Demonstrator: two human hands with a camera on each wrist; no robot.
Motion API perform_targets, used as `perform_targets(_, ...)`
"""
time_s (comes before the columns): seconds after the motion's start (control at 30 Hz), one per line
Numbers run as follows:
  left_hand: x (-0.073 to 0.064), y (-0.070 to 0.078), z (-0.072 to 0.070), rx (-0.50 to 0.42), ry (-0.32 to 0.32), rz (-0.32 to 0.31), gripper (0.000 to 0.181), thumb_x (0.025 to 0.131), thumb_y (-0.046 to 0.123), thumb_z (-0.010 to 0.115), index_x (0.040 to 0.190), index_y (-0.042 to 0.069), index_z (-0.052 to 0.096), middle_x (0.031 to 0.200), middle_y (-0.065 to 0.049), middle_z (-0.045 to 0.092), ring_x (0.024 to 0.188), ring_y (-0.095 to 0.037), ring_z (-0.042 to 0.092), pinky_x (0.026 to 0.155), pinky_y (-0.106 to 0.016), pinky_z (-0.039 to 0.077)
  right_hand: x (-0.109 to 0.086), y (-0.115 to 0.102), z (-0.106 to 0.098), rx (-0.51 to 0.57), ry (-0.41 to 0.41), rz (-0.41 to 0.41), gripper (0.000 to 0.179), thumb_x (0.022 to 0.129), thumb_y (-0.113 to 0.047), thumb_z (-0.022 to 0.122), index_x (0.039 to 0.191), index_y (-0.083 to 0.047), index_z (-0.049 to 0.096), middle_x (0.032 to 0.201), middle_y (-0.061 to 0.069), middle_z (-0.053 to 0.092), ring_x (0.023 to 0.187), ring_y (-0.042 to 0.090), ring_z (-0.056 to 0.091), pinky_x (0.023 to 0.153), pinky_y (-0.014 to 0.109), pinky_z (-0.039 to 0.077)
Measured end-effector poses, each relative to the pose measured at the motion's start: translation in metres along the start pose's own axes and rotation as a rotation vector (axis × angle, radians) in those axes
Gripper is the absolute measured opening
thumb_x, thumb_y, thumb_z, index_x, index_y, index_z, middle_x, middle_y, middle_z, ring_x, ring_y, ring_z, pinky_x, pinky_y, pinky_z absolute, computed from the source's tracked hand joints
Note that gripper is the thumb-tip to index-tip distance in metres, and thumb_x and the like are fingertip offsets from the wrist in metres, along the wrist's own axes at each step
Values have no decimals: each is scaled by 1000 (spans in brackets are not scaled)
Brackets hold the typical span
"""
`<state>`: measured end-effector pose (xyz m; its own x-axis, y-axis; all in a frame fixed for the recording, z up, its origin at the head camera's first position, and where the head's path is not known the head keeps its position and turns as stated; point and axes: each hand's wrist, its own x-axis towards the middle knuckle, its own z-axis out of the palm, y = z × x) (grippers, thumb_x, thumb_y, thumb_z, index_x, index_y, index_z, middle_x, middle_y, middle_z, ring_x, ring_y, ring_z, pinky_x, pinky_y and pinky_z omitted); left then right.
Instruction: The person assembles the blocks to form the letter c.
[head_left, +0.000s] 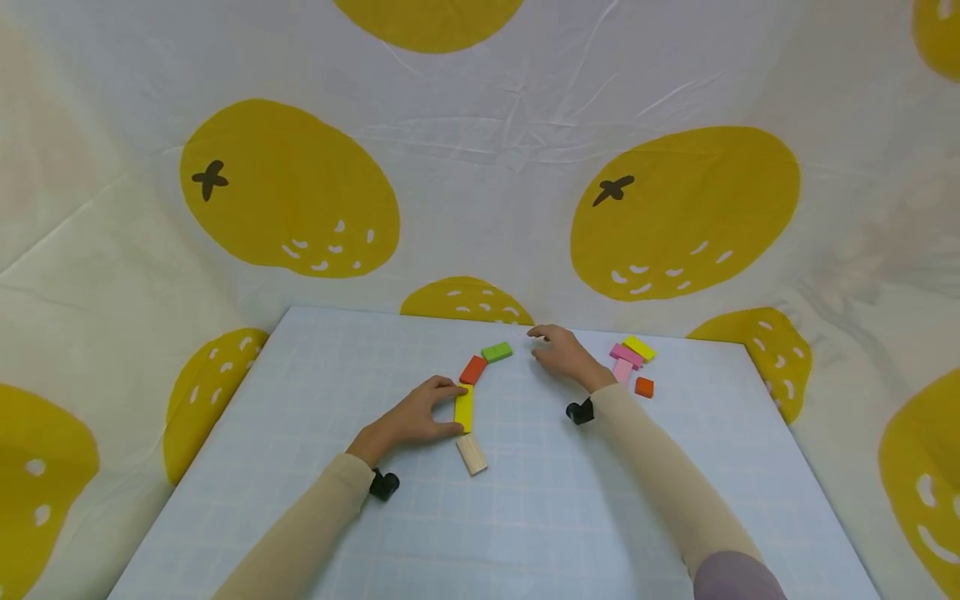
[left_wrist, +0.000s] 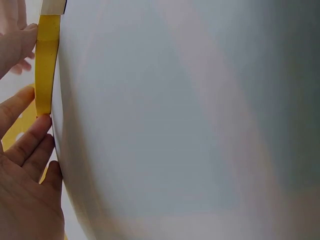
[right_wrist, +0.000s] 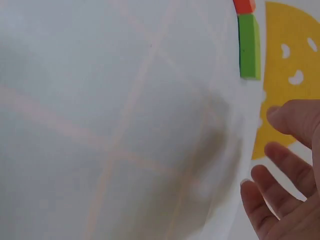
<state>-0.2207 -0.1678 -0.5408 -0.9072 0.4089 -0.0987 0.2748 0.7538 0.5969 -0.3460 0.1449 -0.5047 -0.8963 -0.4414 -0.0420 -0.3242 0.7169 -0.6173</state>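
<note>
Left hand (head_left: 411,416) pinches the yellow oblong wooden-looking block (head_left: 465,410) lengthwise; a twist could jostle the red oblong block (head_left: 473,369) just past its twelve o'clock. Right hand (head_left: 564,356), fingers apart, empty: two o'clock.

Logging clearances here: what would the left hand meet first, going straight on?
The yellow block, which the left hand holds by its ends; beyond it, the right hand seems roughly in line, though depth is unclear.

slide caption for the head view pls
Left hand holds a yellow block between a red block and a tan block; right hand holds nothing.
</note>
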Motion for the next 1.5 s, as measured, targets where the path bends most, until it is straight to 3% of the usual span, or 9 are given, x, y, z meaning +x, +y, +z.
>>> perform_targets(0.2,-4,1,-1,-11,-11,-13,68,89,48,77,148,24,56,151,-8,47,136,-27,48,117,-52,42,-30,16,-17,-4,49,78,49,101,-20,65,145,-3,54,150,20,51,138,42,46,117,60,39)
perform_targets(0.37,-5,1,-2,-5,-12,-13,67,89,47,77,149,25,56,152,-7,47,137,-27,48,117,-51,42,-52,27,-26,-35,159,112,52,99,-22,67,144,2,53,148,26,51,140,44,44,119,59,36)
perform_targets(0.5,-4,1,-3,0,-4,-15,67,89,47,77,149,25,56,152,-7,47,137,-27,48,117,-51,42,-68,37,-30,-63,258,163,52,98,-20,66,141,5,53,141,30,55,132,45,50,115,59,41)
perform_targets(0.67,-4,1,-2,-15,0,-19,67,89,47,78,148,25,57,151,-8,48,136,-27,48,117,-51,42,-82,45,-30,-26,349,265,52,97,-19,66,141,7,53,132,30,58,122,45,54,109,59,46)
perform_targets(0.83,-4,1,-2,-30,-2,-13,66,89,46,78,148,25,57,151,-7,48,136,-27,48,117,-51,42,-90,50,-26,39,395,347,58,97,-22,66,145,7,49,137,30,53,126,45,47,113,60,43)
perform_targets(1.1,-3,4,-2,-27,-1,-17,66,89,46,78,148,25,57,151,-8,48,136,-28,48,117,-52,42,-96,60,-20,39,489,304,61,93,-15,70,144,10,49,134,34,53,125,48,45,116,61,37)
perform_targets(1.27,-3,5,-1,-21,0,-28,66,89,47,78,148,26,57,152,-7,48,137,-28,48,117,-52,42,-95,63,-17,47,496,316,62,92,-13,72,145,10,48,134,33,53,123,47,46,114,60,40)
perform_targets(1.5,-3,3,1,-15,7,-18,67,88,49,78,148,27,57,152,-7,48,137,-28,48,116,-52,43,-95,64,-12,133,392,320,64,95,-17,72,150,1,45,150,24,46,129,42,49,114,57,43)
